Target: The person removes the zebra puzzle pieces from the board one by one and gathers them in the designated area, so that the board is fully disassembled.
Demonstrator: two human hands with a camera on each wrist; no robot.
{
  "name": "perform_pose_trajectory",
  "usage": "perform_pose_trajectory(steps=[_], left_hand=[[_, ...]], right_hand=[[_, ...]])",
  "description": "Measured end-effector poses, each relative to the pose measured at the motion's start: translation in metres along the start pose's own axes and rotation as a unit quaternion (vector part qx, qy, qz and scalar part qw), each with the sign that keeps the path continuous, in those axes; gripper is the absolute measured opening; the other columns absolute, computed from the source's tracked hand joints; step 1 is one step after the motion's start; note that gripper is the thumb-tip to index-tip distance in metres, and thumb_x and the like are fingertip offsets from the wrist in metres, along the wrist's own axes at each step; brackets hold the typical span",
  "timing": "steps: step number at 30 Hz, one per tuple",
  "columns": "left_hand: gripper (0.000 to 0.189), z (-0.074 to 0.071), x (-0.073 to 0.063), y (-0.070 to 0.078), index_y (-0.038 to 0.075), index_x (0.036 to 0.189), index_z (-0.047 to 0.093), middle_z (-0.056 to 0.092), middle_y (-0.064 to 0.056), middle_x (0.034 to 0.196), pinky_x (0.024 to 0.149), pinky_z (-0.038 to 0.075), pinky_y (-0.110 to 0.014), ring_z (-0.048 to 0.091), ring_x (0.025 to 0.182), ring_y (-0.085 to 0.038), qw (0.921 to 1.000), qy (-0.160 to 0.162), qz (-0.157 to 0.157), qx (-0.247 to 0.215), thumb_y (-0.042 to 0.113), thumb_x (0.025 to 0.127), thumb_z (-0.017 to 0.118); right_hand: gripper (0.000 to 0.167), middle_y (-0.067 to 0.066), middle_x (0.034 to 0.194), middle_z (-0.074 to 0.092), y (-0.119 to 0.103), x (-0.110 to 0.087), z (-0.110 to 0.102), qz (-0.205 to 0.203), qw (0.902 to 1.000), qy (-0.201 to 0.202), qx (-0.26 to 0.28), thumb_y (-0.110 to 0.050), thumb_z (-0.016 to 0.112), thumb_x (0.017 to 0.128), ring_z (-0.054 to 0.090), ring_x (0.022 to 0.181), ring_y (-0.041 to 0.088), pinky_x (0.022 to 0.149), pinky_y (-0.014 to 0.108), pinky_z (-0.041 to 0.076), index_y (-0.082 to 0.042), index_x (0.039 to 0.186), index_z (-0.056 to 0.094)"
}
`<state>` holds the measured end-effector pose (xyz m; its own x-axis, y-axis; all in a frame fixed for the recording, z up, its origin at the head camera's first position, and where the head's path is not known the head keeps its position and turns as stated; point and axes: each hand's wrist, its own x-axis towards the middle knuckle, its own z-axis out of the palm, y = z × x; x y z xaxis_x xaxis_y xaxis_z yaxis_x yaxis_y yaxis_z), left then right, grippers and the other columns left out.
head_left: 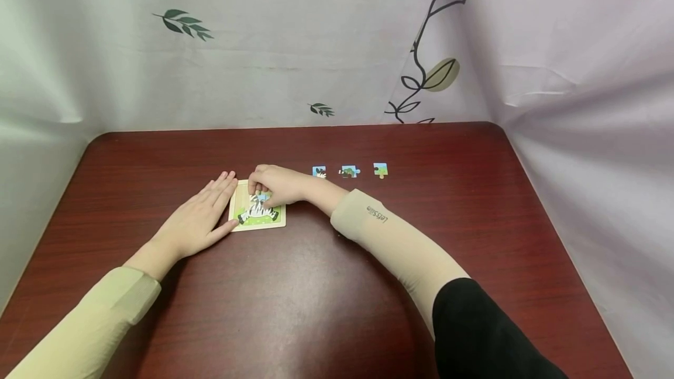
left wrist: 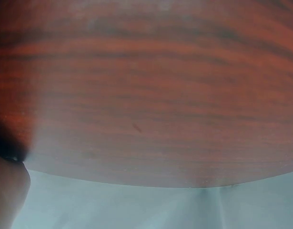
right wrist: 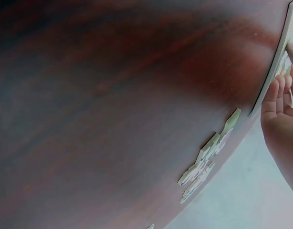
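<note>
On table (head_left: 316,285): zebra puzzle (head_left: 258,219), three pieces (head_left: 381,168) near.
Left hand (head_left: 197,221): fingers straight, touching puzzle.
Right hand (head_left: 279,183): fingers curled over puzzle; grip unclear.

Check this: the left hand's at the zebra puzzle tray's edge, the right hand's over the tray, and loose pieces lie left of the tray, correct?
Not quite: the head view shows the loose pieces to the right of the tray; the left hand and right hand are as you say.

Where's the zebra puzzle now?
In the head view, the zebra puzzle lies left of centre on the table, left hand at its left edge, right hand over it.
</note>
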<state>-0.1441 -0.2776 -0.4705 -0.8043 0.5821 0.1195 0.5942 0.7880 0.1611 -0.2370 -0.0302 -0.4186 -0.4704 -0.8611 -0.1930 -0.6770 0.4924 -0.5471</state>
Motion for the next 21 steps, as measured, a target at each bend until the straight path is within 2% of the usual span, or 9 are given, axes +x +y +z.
perform_pose_trajectory(steps=[10, 21], left_hand=[[0.088, 0.0005, -0.0008, -0.0005, -0.006, 0.166, 0.024, 0.026, -0.025, 0.174, 0.139, 0.001, -0.03, 0.023, 0.164, -0.038, 1.0, 0.002, 0.005, 0.003, 0.04, 0.103, 0.064], [0.088, 0.0012, -0.0009, -0.0007, -0.006, 0.165, 0.024, 0.027, -0.025, 0.173, 0.138, 0.0, -0.028, 0.023, 0.164, -0.038, 1.0, 0.004, 0.004, 0.006, 0.04, 0.102, 0.064]], right_hand=[[0.028, 0.008, 0.122, 0.063, -0.0006, -0.0013, 0.0008, -0.001, 0.9999, 0.011, -0.007, -0.006, 0.076, 0.094, 0.061, 0.113, 0.016, 0.096, 0.017, 0.047, -0.007, 0.122, 0.067], [0.026, 0.002, 0.109, 0.062, -0.0021, -0.0045, 0.0016, -0.009, 0.9987, 0.037, -0.035, -0.007, 0.077, 0.092, 0.057, 0.098, 0.012, 0.086, 0.019, 0.047, -0.013, 0.115, 0.066]])
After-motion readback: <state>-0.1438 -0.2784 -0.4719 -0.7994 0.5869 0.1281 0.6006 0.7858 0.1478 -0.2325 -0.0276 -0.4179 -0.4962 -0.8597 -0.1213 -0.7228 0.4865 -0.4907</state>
